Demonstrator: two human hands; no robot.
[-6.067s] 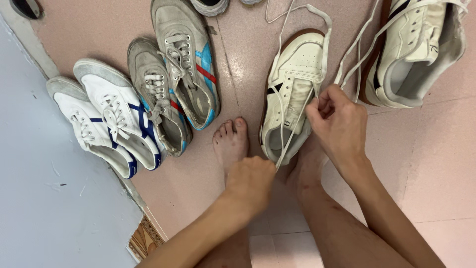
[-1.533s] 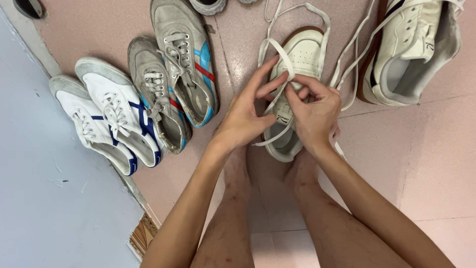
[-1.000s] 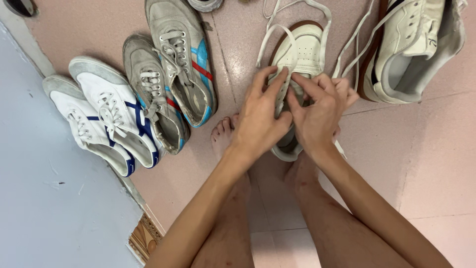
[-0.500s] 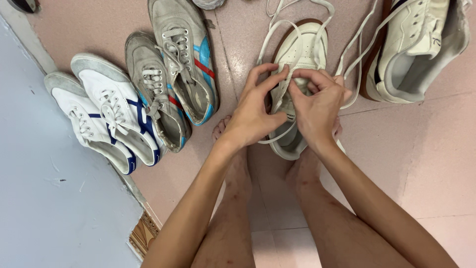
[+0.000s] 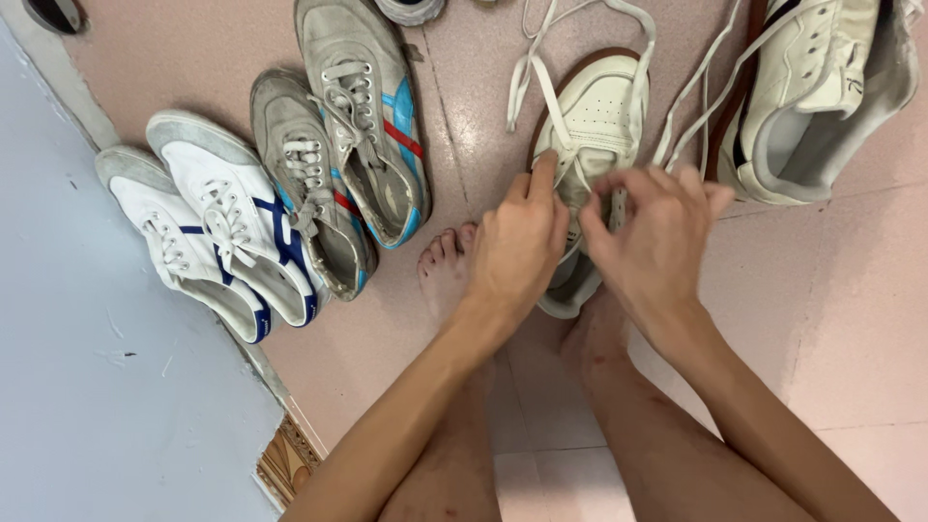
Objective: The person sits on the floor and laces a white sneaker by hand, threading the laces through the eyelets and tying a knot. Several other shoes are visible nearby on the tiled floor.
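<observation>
A white low sneaker (image 5: 601, 114) with a brown sole edge stands on the pink floor, my right foot partly inside it. Its long white laces (image 5: 537, 75) trail loose toward the top of the view. My left hand (image 5: 517, 246) rests on the sneaker's tongue, index finger stretched forward, pinching a lace. My right hand (image 5: 652, 242) is beside it, fingers closed on another lace strand at the eyelets. My bare left foot (image 5: 445, 271) is flat on the floor to the left of the sneaker.
The matching white sneaker (image 5: 822, 97) lies at the upper right with its laces loose. A pair of grey sneakers with blue and red stripes (image 5: 362, 135) and a white pair with blue stripes (image 5: 227, 227) stand to the left. A pale blue surface (image 5: 97, 406) fills the lower left.
Both hands have shifted slightly lower on the sneaker and keep working its laces. The left index finger now points forward along the tongue. The other shoes have not moved.
</observation>
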